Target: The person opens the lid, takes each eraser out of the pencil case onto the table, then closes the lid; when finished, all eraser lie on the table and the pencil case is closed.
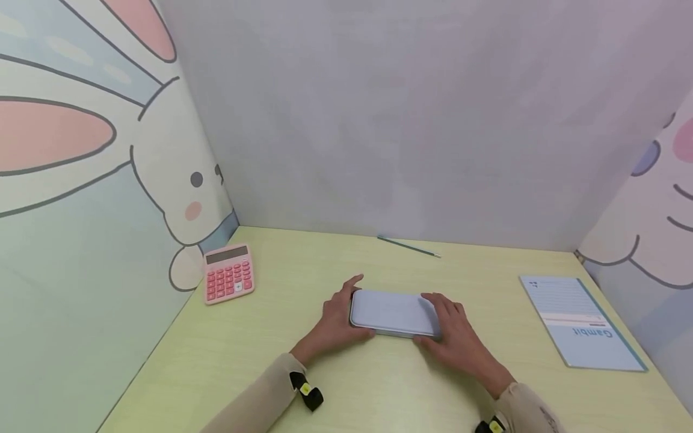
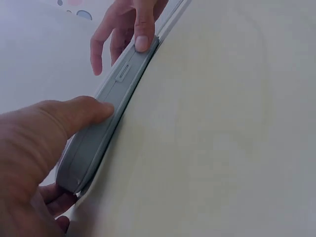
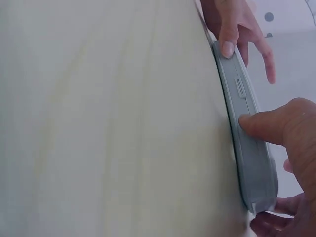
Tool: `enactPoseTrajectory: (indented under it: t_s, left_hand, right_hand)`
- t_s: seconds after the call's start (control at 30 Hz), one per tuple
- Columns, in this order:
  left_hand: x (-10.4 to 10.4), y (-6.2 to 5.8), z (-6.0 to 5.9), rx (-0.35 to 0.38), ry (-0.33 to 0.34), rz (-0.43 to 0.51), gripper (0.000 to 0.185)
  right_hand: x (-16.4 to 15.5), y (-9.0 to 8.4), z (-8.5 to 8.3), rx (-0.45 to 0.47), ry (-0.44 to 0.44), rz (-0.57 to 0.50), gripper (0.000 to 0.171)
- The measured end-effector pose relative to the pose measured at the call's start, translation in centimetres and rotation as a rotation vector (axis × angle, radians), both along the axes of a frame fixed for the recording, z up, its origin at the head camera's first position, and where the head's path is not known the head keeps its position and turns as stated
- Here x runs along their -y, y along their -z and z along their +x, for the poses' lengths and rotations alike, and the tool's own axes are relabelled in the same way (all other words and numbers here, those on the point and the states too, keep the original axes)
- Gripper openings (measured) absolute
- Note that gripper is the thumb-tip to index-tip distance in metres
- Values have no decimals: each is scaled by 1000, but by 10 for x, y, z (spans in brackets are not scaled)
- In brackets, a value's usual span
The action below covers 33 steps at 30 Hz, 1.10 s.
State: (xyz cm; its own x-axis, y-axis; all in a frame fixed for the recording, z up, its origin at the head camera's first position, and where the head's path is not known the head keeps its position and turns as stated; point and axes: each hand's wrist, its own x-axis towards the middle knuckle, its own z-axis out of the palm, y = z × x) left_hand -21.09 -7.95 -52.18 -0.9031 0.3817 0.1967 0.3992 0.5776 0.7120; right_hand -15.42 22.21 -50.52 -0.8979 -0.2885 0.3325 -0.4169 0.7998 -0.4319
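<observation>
A flat pencil case (image 1: 395,311) with rounded corners, pale on top and grey-blue along its side, lies on the table between both hands. My left hand (image 1: 340,316) holds its left end, thumb along the near side and fingers round the end. At the other end my right hand (image 1: 452,331) grips it, thumb on the near side and fingers over the top corner. In the left wrist view, a seam and a small raised tab show on the side of the pencil case (image 2: 96,143). From the right wrist view, both thumbs press that same side of the case (image 3: 254,168).
A pink calculator (image 1: 229,273) lies at the table's left edge. Toward the back wall is a thin dark pencil (image 1: 408,246). On the right rests a light blue notebook (image 1: 585,325) marked "Gambit". Walls with rabbit drawings close in the table (image 1: 390,391) on both sides.
</observation>
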Motion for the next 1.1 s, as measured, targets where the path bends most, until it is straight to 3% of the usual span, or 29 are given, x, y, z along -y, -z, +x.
enactPoseTrajectory:
  t_s: [0.3,1.1]
  left_hand:
    - [-15,-1,8,-57,-124,-16,118]
    - [-39,1,17,-154,-273,-60,97]
  right_hand:
    - [5,12,-6,43,69,-115,88]
    - [18,15,-7,-46,161,-164,75]
